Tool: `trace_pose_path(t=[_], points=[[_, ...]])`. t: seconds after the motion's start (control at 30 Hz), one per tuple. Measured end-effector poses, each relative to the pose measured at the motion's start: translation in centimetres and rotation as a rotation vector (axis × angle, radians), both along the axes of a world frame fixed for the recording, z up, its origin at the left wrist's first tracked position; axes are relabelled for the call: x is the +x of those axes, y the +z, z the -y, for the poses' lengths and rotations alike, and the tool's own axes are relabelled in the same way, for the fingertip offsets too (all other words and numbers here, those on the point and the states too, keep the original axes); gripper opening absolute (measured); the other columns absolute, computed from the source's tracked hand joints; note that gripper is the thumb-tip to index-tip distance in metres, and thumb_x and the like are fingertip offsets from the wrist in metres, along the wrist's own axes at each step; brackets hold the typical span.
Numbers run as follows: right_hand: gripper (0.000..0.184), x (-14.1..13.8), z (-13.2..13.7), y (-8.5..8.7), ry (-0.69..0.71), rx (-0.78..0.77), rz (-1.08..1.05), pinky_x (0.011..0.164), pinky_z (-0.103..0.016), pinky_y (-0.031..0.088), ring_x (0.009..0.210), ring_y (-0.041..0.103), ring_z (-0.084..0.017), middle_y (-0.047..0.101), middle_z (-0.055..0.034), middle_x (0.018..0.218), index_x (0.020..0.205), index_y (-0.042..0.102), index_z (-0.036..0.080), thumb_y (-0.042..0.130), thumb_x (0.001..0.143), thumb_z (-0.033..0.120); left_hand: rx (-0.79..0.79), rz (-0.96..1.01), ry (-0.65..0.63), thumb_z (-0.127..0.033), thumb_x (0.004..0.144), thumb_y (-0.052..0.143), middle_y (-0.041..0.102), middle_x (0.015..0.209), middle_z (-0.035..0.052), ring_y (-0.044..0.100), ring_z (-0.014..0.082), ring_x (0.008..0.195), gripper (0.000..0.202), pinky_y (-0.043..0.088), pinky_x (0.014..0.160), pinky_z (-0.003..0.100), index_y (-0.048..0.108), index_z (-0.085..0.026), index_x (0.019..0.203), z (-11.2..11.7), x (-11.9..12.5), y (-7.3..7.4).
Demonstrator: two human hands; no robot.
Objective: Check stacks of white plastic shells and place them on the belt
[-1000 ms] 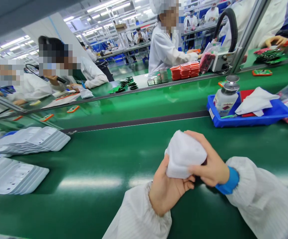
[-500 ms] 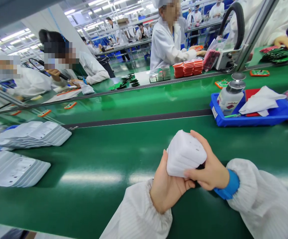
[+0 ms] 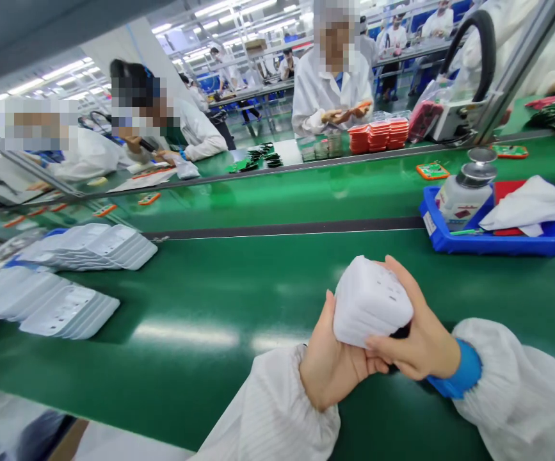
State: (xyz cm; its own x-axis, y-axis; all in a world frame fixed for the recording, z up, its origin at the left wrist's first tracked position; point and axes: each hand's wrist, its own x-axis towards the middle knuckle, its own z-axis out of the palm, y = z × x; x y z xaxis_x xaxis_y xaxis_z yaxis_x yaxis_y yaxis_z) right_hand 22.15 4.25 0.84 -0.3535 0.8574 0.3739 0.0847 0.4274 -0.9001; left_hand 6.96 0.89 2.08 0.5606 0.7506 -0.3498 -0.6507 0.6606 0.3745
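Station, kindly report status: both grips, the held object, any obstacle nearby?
Left grip supporting, right grip clasping. White, rounded, plastic-looking block between them. Blue rectangular plastic tray beyond, untouched.

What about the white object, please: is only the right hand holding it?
No, the left hand and right hand both hold the white object.

I am on a factory assembly floor: white plastic shells [image 3: 130, 248] lie stacked on my green counter [image 3: 210, 282] around nine o'clock, orange-edged circuit boards [image 3: 433, 170] at about two, white-coated co-workers [image 3: 328, 93] handle parts from ten to one, and strip lights [image 3: 212, 8] run overhead at eleven.
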Motion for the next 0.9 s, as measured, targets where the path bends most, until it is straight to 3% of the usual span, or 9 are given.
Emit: trace_pose_path(t=[0.1, 0.2, 0.3, 0.37, 0.43, 0.57, 0.63, 0.77, 0.9], points=[[0.074, -0.1, 0.3, 0.4, -0.051, 0.241, 0.144, 0.105, -0.058, 0.024, 0.129, 0.025, -0.038, 0.021, -0.0128, 0.143, 0.139, 0.027, 0.023, 0.068, 0.078, 0.032, 0.054, 0.005, 0.041, -0.073, 0.081, 0.024, 0.063, 0.084, 0.0115, 0.056, 0.0152, 0.063, 0.082, 0.044, 0.06, 0.027, 0.056, -0.008, 0.119, 0.1, 0.0, -0.2], [0.069, 0.1, 0.0, 0.2, -0.096, 0.348, 0.27, 0.103, -0.059, 0.025, 0.13, 0.021, -0.038, 0.015, -0.0153, 0.144, 0.14, 0.027, 0.02, 0.063, 0.083, 0.035, 0.159, -0.186, 0.209, -0.067, 0.078, 0.047, 0.064, 0.092, 0.0139, 0.056, 0.0172, 0.07, 0.072, 0.045, 0.062, 0.028, 0.059, -0.007, 0.114, 0.4, -0.1, -0.3], [0.072, 0.1, 0.1, -0.4, -0.052, 0.374, 0.409, 0.101, -0.058, 0.03, 0.129, 0.024, -0.039, 0.014, -0.0159, 0.145, 0.144, 0.019, 0.018, 0.058, 0.086, 0.034, 0.339, -0.532, 0.507, -0.041, 0.07, 0.073, 0.062, 0.107, 0.0118, 0.057, 0.0225, 0.093, 0.058, 0.045, 0.08, 0.031, 0.055, -0.013, 0.118, 1.0, -0.9, 0.2], [0.075, -0.1, 0.4, -0.9, 0.016, 0.414, 0.476, 0.099, -0.06, 0.032, 0.127, 0.026, -0.042, 0.016, -0.0158, 0.145, 0.145, 0.016, 0.018, 0.057, 0.084, 0.033, 0.502, -0.72, 0.67, -0.019, 0.06, 0.08, 0.056, 0.122, 0.008, 0.05, 0.0247, 0.112, 0.073, 0.037, 0.097, 0.032, 0.048, -0.02, 0.127, 1.6, -1.8, 1.0], [0.081, -0.3, 0.8, -1.5, 0.069, 0.483, 0.499, 0.095, -0.065, 0.034, 0.125, 0.028, -0.045, 0.018, -0.017, 0.144, 0.146, 0.009, 0.019, 0.057, 0.082, 0.033, 0.633, -0.86, 0.734, -0.008, 0.053, 0.081, 0.051, 0.129, 0.0054, 0.043, 0.0261, 0.122, 0.089, 0.028, 0.105, 0.031, 0.044, -0.024, 0.132, 2.2, -2.8, 1.8], [0.087, -0.6, 1.0, -2.4, 0.134, 0.551, 0.57, 0.088, -0.07, 0.038, 0.12, 0.037, -0.045, 0.03, -0.0187, 0.138, 0.146, 0.005, 0.022, 0.06, 0.08, 0.033, 0.768, -1.26, 0.565, -0.02, 0.059, 0.079, 0.052, 0.121, 0.0083, 0.046, 0.0313, 0.113, 0.086, 0.028, 0.102, 0.037, 0.041, -0.025, 0.137, 2.8, -4.2, 3.4], [0.082, -0.7, 0.8, -2.7, 0.159, 0.574, 0.605, 0.089, -0.072, 0.036, 0.118, 0.039, -0.044, 0.035, -0.0192, 0.136, 0.145, 0.016, 0.021, 0.062, 0.079, 0.036, 0.81, -1.475, 0.405, -0.028, 0.064, 0.075, 0.052, 0.119, 0.0105, 0.048, 0.0338, 0.107, 0.084, 0.031, 0.098, 0.042, 0.037, -0.026, 0.139, 2.8, -4.5, 3.9], [0.048, -0.5, 0.4, -3.5, 0.133, 0.545, 0.616, 0.089, -0.07, 0.037, 0.119, 0.039, -0.043, 0.035, -0.0183, 0.137, 0.127, 0.05, 0.019, 0.058, 0.084, 0.038, 0.866, -1.807, 0.204, -0.034, 0.068, 0.067, 0.054, 0.115, 0.0149, 0.049, 0.0381, 0.1, 0.081, 0.035, 0.088, 0.047, 0.034, -0.025, 0.141, 2.0, -4.8, 4.8], [0.038, -0.2, 0.1, -4.8, 0.103, 0.511, 0.588, 0.089, -0.069, 0.038, 0.12, 0.038, -0.043, 0.033, -0.0149, 0.139, 0.118, 0.059, 0.021, 0.055, 0.084, 0.037, 0.894, -2.071, 0.074, -0.038, 0.068, 0.064, 0.055, 0.112, 0.015, 0.052, 0.0386, 0.098, 0.081, 0.039, 0.081, 0.044, 0.033, -0.025, 0.141, 1.0, -7.1, 5.6]])
